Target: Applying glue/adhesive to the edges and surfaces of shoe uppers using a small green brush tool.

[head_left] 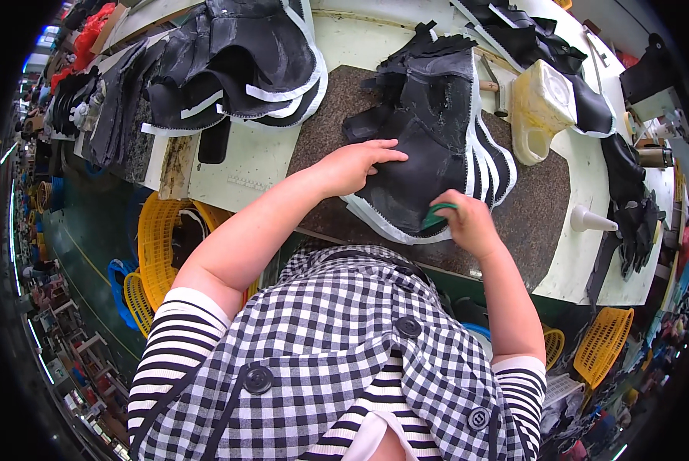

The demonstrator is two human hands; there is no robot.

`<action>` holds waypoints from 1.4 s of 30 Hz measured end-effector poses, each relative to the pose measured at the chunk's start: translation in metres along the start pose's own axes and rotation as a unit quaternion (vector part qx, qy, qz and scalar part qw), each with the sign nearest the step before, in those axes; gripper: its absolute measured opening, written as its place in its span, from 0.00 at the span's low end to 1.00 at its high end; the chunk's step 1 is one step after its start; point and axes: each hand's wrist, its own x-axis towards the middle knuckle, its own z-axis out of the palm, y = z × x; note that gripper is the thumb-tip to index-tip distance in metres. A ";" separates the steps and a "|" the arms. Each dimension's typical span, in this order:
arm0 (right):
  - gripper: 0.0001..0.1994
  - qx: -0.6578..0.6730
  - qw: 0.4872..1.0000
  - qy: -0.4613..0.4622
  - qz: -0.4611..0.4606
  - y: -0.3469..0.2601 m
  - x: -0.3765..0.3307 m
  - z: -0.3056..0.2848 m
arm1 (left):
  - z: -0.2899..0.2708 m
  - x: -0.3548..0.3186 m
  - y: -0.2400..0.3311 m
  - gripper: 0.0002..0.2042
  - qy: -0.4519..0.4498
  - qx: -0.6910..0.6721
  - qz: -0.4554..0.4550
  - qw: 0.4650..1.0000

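From where I stand, the faint marks on the pale strip [248, 183] upon the table [229, 157] are too small for me to read. The two hands of the person are apart from each other. The left hand [350, 167] is open, its fingers laid over the black piece [425, 173]. The right hand [472, 224] is closed on a green tool [438, 215], which touches the same piece close to its white lower edge [386, 225]. This piece lies on the brown speckled board [540, 219], in front of the person, and a yellowish container [540, 107] stands at its right.
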 end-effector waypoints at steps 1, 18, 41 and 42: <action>0.11 -0.009 0.999 0.033 0.027 0.005 -0.006 -0.004 | 0.001 0.000 0.001 0.40 0.004 0.005 -0.007 1.000; 0.13 -0.099 0.908 0.406 0.031 0.013 -0.048 0.043 | 0.012 0.001 0.029 0.40 -0.004 0.102 -0.057 0.993; 0.18 -0.102 0.950 0.274 -0.107 0.028 0.020 0.006 | 0.022 0.001 0.018 0.35 0.014 0.175 -0.034 0.984; 0.18 -0.123 0.947 0.283 -0.090 0.023 0.001 0.023 | 0.023 0.000 0.016 0.35 0.018 0.171 -0.031 0.985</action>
